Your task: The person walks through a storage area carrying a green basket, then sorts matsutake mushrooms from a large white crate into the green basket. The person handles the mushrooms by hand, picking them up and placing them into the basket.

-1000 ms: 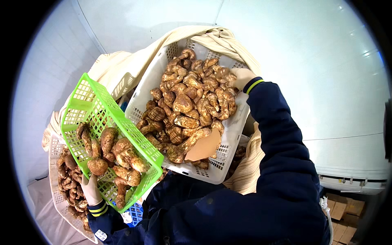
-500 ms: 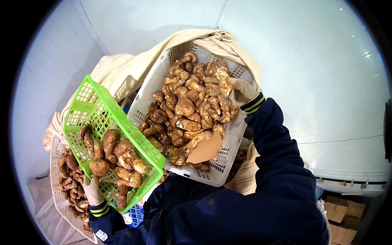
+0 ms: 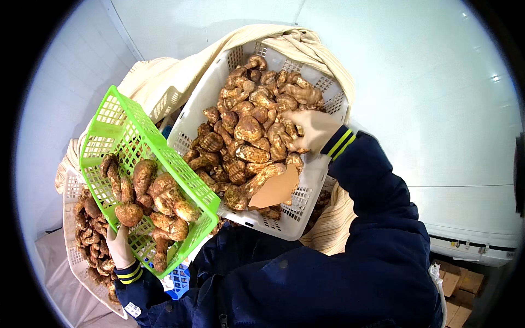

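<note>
My left hand [image 3: 120, 247], in a pale glove, grips the near left edge of a green plastic basket [image 3: 188, 183], which is tilted and holds several large brown mushrooms [image 3: 170, 194]. To its right stands a white perforated crate [image 3: 298, 224] heaped with brown mushrooms [image 3: 248, 129]. My right hand [image 3: 313, 130], gloved too, reaches over the crate's right side, with fingers and thumb closed around a mushroom [image 3: 290, 129] in the heap; the fingertips are partly hidden. A big mushroom [image 3: 303, 94] lies just beyond this hand.
A torn piece of brown cardboard [image 3: 275, 188] rests on the heap's near end. Cream striped cloth [image 3: 328, 60] drapes round the crate's far side. Another white crate [image 3: 74, 249] of mushrooms stands at the left, below the green basket. A blue basket [image 3: 178, 281] shows near my body.
My right hand has let go of the big mushroom, which now lies on the heap's far right, and moved slightly nearer onto other mushrooms. The left hand still holds the green basket.
</note>
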The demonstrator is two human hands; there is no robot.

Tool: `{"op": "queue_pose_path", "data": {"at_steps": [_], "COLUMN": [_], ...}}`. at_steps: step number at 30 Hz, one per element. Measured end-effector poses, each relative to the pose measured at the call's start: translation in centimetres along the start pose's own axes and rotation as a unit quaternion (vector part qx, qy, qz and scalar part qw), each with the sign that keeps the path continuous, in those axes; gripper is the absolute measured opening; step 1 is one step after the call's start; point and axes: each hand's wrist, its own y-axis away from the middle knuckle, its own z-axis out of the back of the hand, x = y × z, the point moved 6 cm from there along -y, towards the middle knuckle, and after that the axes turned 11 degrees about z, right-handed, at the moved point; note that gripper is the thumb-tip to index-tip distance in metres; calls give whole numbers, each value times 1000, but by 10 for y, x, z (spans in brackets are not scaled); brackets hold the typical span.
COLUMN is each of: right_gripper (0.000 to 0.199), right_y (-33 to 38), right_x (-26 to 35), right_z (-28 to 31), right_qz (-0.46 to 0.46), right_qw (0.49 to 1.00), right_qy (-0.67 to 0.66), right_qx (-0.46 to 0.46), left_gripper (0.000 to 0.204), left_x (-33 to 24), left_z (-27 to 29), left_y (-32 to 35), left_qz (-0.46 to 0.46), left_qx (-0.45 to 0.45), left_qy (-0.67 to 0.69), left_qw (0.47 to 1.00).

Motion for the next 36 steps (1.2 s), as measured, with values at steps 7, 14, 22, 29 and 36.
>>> {"op": "queue_pose_path", "data": {"at_steps": [7, 14, 22, 29, 36], "right_gripper": [35, 31, 33, 56, 45], "right_y": [10, 31, 5, -29, -23], "right_x": [-25, -37, 16, 154, 83], "right_z": [-6, 6, 32, 103, 87], "right_qz": [-66, -184, -101, 271, 144], "right_qw": [989, 797, 773, 711, 792], "right_qy": [-118, -547, -587, -647, -572], "right_qx": [-62, -180, -216, -50, -159], "left_gripper": [33, 33, 30, 29, 31], "left_x": [-13, -11, -9, -18, -20], "left_z": [-8, -8, -7, -8, -13], "left_y": [-1, -3, -7, 0, 0], "left_qz": [-17, 2, -21, -11, 0], "left_qx": [4, 13, 16, 12, 15], "left_qy": [14, 11, 24, 4, 33], "left_qw": [1000, 1000, 999, 1000, 999]}}
